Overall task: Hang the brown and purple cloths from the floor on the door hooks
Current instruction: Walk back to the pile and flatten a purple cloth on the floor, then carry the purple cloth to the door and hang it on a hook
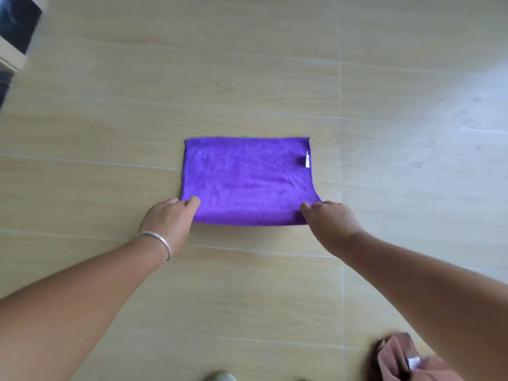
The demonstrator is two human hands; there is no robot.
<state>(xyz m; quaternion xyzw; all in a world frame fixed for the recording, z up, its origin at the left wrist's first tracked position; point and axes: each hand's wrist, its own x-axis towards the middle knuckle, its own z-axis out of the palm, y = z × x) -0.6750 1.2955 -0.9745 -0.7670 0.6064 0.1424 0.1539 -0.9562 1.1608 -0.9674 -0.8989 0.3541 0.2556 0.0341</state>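
Purple cloth point(247, 180) lies flat on the pale floor point(247, 64), bare boards on all 4 sides. Left hand point(167, 218) and right hand point(330, 218) pinch its 2 near corners. Brown cloth point(395, 356) lies crumpled under the right forearm.

You find no words, numbers or brand marks to read here: the small white tag point(307, 159) on the purple cloth point(247, 180) shows no legible print, and the white tag point(413, 362) on the brown cloth point(393, 356) is blurred
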